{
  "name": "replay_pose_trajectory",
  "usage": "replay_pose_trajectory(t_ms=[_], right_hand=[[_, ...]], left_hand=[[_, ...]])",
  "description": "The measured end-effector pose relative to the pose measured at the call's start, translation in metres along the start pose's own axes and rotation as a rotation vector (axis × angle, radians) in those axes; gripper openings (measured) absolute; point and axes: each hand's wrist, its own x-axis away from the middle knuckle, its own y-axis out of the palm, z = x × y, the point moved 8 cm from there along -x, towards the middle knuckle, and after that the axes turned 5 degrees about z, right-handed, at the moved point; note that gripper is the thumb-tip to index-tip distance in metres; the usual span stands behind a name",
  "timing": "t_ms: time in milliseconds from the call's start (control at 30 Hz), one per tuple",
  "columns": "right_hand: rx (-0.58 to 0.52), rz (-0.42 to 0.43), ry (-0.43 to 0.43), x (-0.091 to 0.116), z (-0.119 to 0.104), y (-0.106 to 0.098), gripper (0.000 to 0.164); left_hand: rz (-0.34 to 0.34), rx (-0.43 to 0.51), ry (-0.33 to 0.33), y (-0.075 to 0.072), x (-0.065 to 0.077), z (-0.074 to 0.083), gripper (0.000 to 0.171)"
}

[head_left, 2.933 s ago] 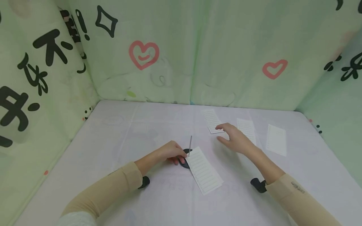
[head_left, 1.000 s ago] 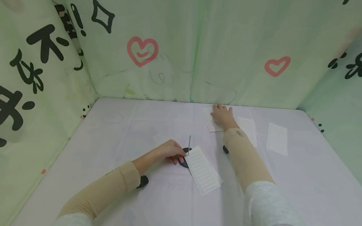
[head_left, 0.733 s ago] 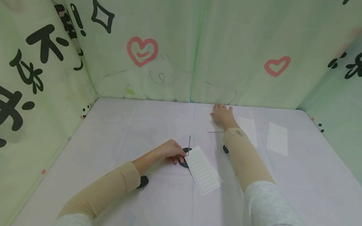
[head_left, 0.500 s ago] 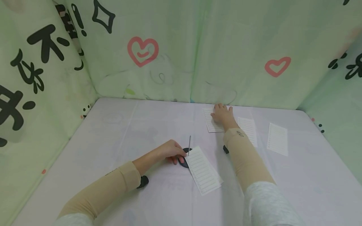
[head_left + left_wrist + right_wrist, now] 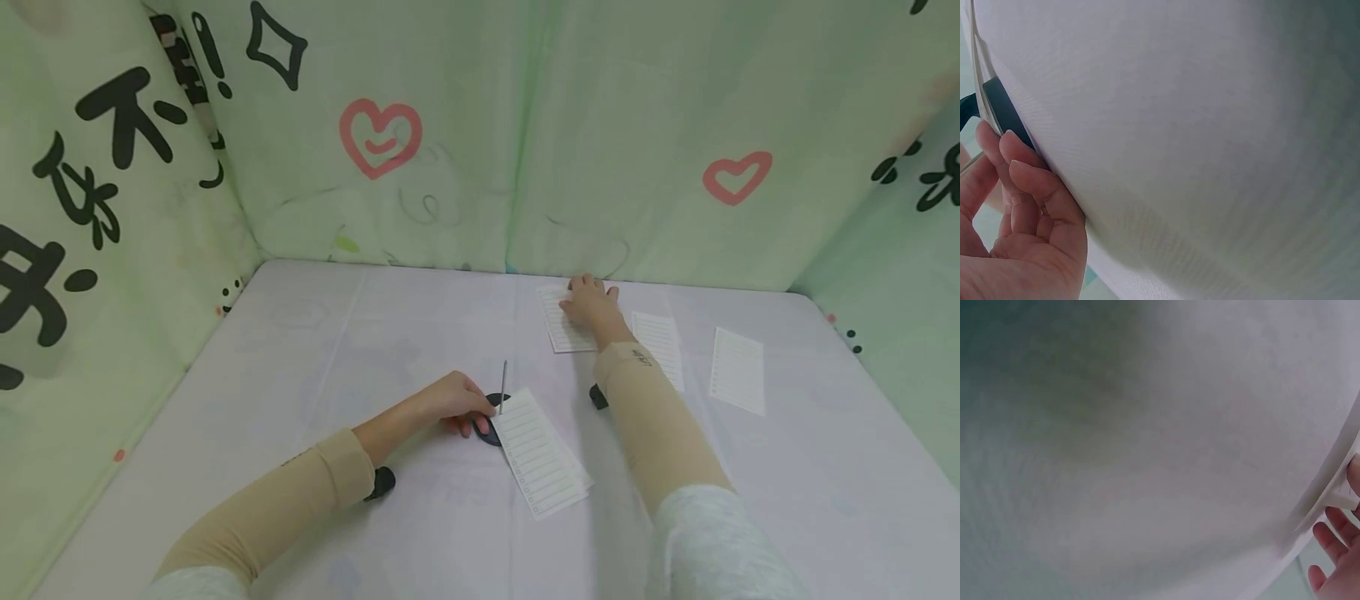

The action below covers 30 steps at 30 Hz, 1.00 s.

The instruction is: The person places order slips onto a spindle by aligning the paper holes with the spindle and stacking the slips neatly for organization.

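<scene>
A bill spike with a round black base [image 5: 491, 432] and a thin upright metal rod [image 5: 504, 385] stands mid-table. Lined paper sheets [image 5: 542, 454] lie overlapped with one corner at the rod. My left hand [image 5: 456, 398] pinches that corner beside the rod, fingers low over the base; its curled fingers [image 5: 1044, 181] show in the left wrist view. Near the table's back edge, my right hand [image 5: 592, 305] is on another lined sheet [image 5: 564, 333], partly covering it. In the right wrist view, its fingers [image 5: 1335, 540] hold the sheet's edge [image 5: 1340, 499], cut off by the frame.
To the right lie a lined sheet [image 5: 657, 343], partly behind the right sleeve, and a paler sheet [image 5: 737, 371]. A white cloth covers the table [image 5: 420, 533]. Green printed curtains [image 5: 465, 167] close off the back and both sides.
My right hand has moved from above the table to the far sheet at the back edge and stayed there over the last second. My left hand keeps its place at the spike.
</scene>
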Motion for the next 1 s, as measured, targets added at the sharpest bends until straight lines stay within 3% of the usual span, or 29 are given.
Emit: replay_pose_trajectory(t_ms=[167, 300, 500, 767, 1000], right_hand=[[-0.149, 0.086, 0.020, 0.004, 0.002, -0.010, 0.042], [-0.261, 0.099, 0.057, 0.005, 0.007, -0.013, 0.038], [-0.441, 0.060, 0.135, 0.001, 0.017, -0.012, 0.041], [-0.638, -0.038, 0.209, 0.012, 0.024, -0.015, 0.061], [-0.796, -0.097, 0.206, 0.019, 0.031, -0.008, 0.056]], left_hand=[[-0.001, -0.001, -0.002, 0.000, 0.000, 0.000, 0.012], [0.002, 0.003, -0.001, -0.001, 0.000, 0.000, 0.012], [0.007, 0.005, -0.004, -0.001, 0.001, 0.001, 0.012], [0.008, 0.004, 0.012, -0.002, 0.003, 0.003, 0.012], [0.001, 0.009, 0.011, 0.000, 0.000, 0.000, 0.013]])
